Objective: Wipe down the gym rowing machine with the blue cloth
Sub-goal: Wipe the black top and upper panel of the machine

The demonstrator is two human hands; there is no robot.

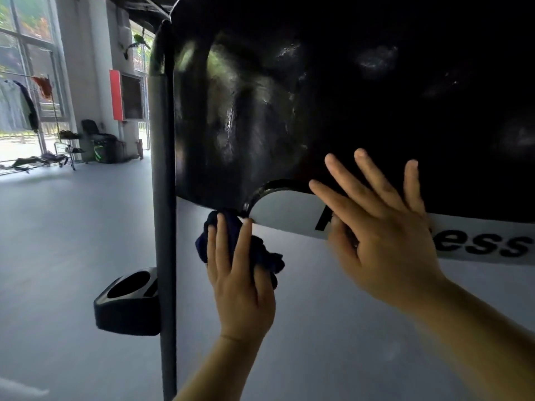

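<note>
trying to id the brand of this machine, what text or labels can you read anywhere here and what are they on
"ess": black letters on the white panel below the rowing machine's black housing. The right hand covers the word's start; only one black stroke shows left of the hand.
Nothing else is readable; the background is too small and blurred.

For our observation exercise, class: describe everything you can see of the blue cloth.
The blue cloth is dark navy, soft-looking fabric, crumpled into a loose bunch. The left hand holds it, fingers laid over its front, thumb hidden. Its top meets the lower edge of the rowing machine's glossy black housing, beside the white panel; the rest hangs below that edge, folds sticking out right of the hand.
</note>
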